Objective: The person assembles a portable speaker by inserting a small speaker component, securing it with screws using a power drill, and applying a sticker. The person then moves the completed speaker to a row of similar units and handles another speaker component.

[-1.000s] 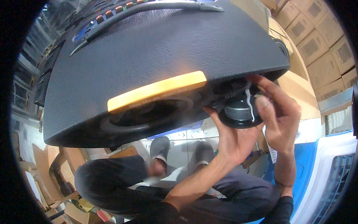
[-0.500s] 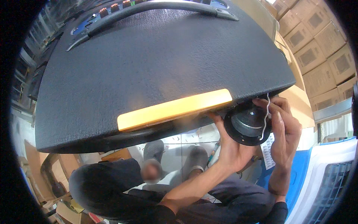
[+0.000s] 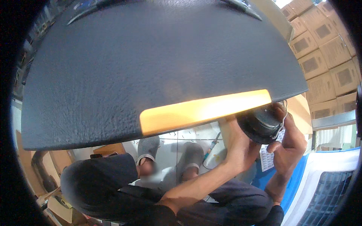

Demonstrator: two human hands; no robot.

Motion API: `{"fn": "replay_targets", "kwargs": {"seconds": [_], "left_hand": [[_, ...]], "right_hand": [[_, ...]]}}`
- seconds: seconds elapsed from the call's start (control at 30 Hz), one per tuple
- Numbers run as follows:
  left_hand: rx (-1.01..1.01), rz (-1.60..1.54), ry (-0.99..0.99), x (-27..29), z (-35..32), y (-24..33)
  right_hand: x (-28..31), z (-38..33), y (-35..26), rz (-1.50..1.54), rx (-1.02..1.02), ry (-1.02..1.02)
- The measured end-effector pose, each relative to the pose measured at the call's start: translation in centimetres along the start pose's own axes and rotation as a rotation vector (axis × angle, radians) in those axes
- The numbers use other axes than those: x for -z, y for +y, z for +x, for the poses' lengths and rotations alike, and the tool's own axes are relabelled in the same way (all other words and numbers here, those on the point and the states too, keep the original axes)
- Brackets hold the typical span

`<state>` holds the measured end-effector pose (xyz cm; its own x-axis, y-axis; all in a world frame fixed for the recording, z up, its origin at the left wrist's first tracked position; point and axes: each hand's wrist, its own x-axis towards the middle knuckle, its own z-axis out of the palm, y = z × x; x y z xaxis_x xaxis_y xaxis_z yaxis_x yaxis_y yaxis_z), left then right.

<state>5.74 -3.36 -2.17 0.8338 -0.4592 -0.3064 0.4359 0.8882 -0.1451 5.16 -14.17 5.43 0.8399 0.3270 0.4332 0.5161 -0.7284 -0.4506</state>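
A large black textured speaker cabinet (image 3: 162, 60) with a yellow strip (image 3: 207, 109) on its near edge fills the upper view. Just below the right end of that strip is a small round black speaker driver (image 3: 268, 119), its back turned up. My left hand (image 3: 239, 145) is closed around the driver's left and lower side, its fingertips hidden behind the rim. From the right, my right hand (image 3: 290, 143) grips the driver, with fingers at its top and the thumb low by the rim. A white wire (image 3: 285, 109) runs down between the driver and my right hand.
Brown cartons (image 3: 324, 56) are stacked at the far right. A blue and white plastic crate (image 3: 324, 188) stands at lower right. On the tiled floor (image 3: 169, 150) lies a pen-shaped tool (image 3: 212, 147) with a cord, near my feet. Open cardboard boxes (image 3: 62, 207) sit at lower left.
The cabinet and its yellow strip appear larger and farther right, and the handle has shifted up. The driver and both hands have moved slightly right; my right thumb is now lower, by the rim.
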Motion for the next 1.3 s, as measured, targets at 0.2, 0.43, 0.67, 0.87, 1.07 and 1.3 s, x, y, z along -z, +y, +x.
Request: {"fn": "replay_targets", "kwargs": {"seconds": [0.2, 0.43, 0.67, 0.87, 1.07, 1.3], "left_hand": [[-0.256, -0.004, -0.204, 0.0, -0.5, -1.0], [-0.191, 0.053, -0.289, -1.0, -1.0, 0.6], [-0.096, 0.021, -0.383, -1.1, -0.1, 1.6], [-0.254, 0.210, -0.519, -0.9, -0.2, 1.4], [-0.291, 0.256, -0.481, -0.9, -0.5, 1.5], [-0.324, 0.207, -0.519, -1.0, -0.4, 1.0]], "right_hand": [[-0.7, -0.3, -0.7, -0.108, -0.144, 0.156], [-0.6, 1.3, -1.6, -0.173, -0.158, 0.141], [-0.9, 2.7, -1.9, -0.137, -0.029, 0.213], [-1.4, 2.6, -1.8, 0.114, -0.166, 0.212], [-1.1, 2.6, -2.1, 0.078, -0.165, 0.254], [-1.1, 3.0, -2.3, 0.064, -0.158, 0.303]]}}
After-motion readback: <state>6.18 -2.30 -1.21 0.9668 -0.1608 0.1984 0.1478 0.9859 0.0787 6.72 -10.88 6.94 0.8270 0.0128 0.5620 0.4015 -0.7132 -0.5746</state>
